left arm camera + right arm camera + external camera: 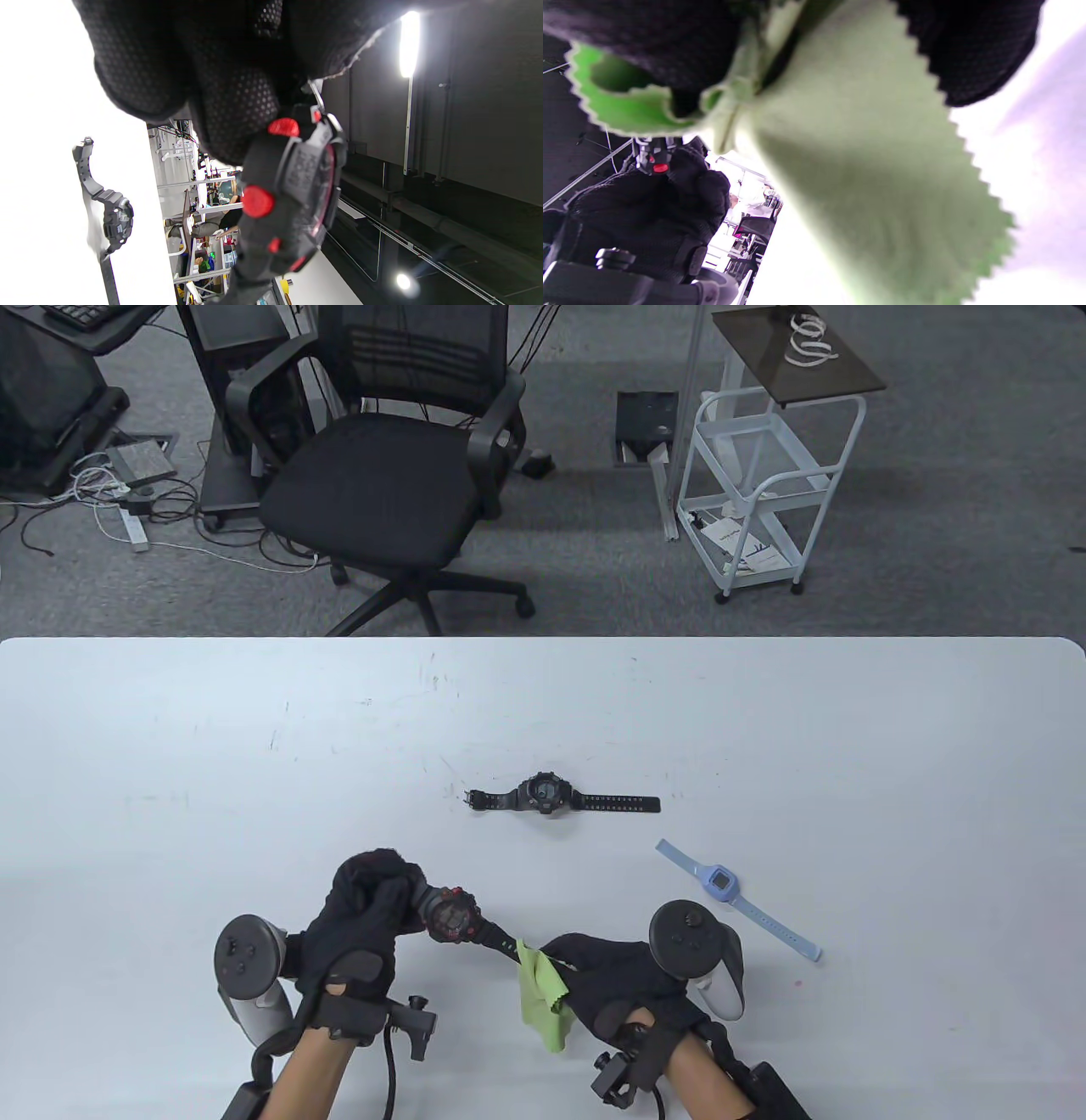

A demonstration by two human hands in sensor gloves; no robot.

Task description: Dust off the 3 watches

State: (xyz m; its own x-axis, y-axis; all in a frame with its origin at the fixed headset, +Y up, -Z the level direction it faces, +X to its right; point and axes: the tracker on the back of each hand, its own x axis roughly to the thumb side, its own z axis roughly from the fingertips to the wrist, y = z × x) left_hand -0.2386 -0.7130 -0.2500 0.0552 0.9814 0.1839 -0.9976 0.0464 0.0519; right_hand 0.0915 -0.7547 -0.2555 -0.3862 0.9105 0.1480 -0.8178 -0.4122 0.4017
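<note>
While your left hand point(365, 916) gripped the red-black watch point(450, 914) and your right hand point(624, 976) pinched the cloth point(543, 993), a loose hold risked dropping it onto the desk point(170, 746).

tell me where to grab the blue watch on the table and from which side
Take the blue watch at its square case, probably from above, pinching across the case's two free sides. It lies flat with its straps stretched out diagonally, so the case is the thickest, stiffest part; the thin straps hug the table and look harder to lift. It lies nearest the right hand, which holds the cloth.
</note>
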